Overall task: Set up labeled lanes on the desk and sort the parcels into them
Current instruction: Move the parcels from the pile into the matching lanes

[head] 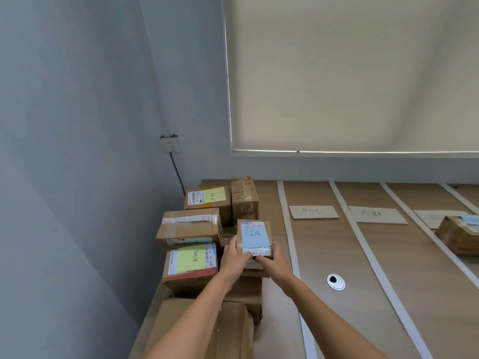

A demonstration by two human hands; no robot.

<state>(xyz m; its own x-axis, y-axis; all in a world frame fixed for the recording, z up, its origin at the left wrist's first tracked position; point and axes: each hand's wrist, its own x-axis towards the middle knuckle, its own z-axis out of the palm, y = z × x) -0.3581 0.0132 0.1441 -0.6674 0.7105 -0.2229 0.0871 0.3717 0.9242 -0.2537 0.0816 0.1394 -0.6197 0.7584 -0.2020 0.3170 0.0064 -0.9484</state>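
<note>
A small cardboard parcel with a blue note (255, 236) is held over the pile at the desk's left end. My left hand (234, 256) grips its left side and my right hand (272, 260) grips its near right corner. Around it lie other parcels: one with a yellow note (190, 261) to the left, a taped brown box (190, 225) behind that, and a box with a yellow note (208, 198) at the back. White tape strips (287, 229) divide the desk into lanes. Cardboard label cards (313, 212) (377, 215) lie in the lanes.
One parcel with a blue note (458, 235) sits in a lane at the far right. A round cable grommet (336, 281) is set in the desk near my right forearm. A large box (197, 330) lies at the near left. A wall runs along the left.
</note>
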